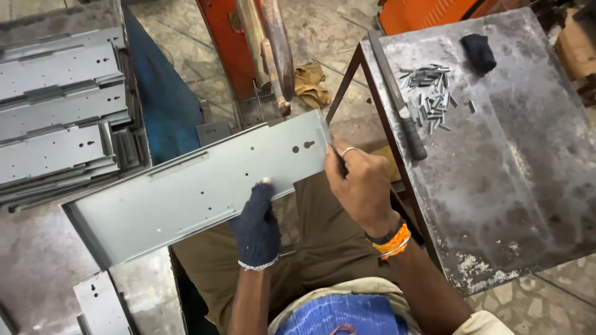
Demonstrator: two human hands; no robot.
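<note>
From where I sit the view is evenly lit by soft daylight, moderately bright, with no hard shadows. The grey metal panel (198, 186) shows a pale sheen but no harsh glare. The table (528, 186) top reads clearly. Focus is fair throughout, slightly soft at the edges, with mild wide-angle bending.

Panel stack (56, 118) left, clips (428, 93) on table (528, 186) right
</note>
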